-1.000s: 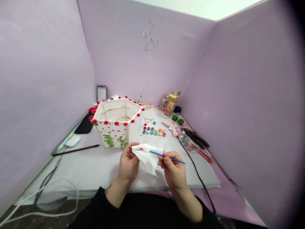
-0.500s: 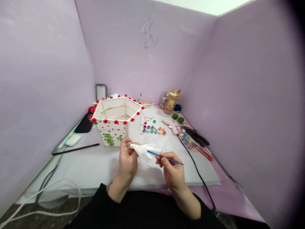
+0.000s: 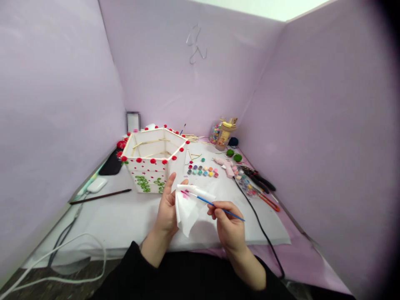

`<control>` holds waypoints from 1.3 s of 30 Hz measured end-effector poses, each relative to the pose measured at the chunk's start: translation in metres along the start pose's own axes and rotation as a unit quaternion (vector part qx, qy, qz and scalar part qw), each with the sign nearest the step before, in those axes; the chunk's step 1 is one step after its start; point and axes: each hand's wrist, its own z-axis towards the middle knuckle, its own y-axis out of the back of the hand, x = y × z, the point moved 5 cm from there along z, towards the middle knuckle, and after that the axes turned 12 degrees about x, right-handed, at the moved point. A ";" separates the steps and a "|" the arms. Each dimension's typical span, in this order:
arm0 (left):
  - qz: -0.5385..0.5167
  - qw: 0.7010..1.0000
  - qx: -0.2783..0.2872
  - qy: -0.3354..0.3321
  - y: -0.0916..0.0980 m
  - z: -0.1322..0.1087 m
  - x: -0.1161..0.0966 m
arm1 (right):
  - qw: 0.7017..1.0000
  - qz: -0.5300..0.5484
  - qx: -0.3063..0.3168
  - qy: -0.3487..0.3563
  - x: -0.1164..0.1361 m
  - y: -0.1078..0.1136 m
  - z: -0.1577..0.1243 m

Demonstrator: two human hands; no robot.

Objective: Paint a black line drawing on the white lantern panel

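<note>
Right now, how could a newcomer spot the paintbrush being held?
Above the white table, find the right hand. Its paintbrush points toward pink smears on a white tissue in the left hand. Being blue-handled sets it apart from the dark stick lying at left.

The tissue (image 3: 186,214) lies in your left hand (image 3: 165,211), the paintbrush (image 3: 205,200) in your right hand (image 3: 230,227). Behind them, the box (image 3: 148,170) stands left; rightward lie paint pots (image 3: 200,172), the glue gun (image 3: 228,167), then pliers (image 3: 262,182).

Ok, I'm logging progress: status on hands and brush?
Right hand holding blue brush. Left hand supporting pink-marked white tissue. Nothing seen between brush and tissue.
</note>
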 end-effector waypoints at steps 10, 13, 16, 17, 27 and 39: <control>-0.022 1.000 -0.011 -0.006 0.002 0.003 0.002 | 0.999 0.005 0.006 0.039 0.011 -0.001 0.000; -0.014 1.000 -0.007 0.003 0.002 0.003 0.004 | 0.999 0.009 0.003 0.054 0.017 0.001 0.000; -0.003 1.000 -0.001 0.012 0.001 0.003 0.007 | 0.999 0.001 0.003 0.052 0.020 0.001 0.002; 0.001 1.000 0.001 0.013 0.000 0.002 0.007 | 0.999 -0.003 0.003 0.049 0.020 0.000 0.003; 0.049 0.998 0.020 0.025 -0.008 0.004 0.006 | 0.999 -0.029 -0.001 0.036 0.012 0.001 0.002; 0.048 0.998 0.026 0.004 -0.014 0.011 0.005 | 0.996 -0.065 0.029 0.045 0.008 0.007 -0.008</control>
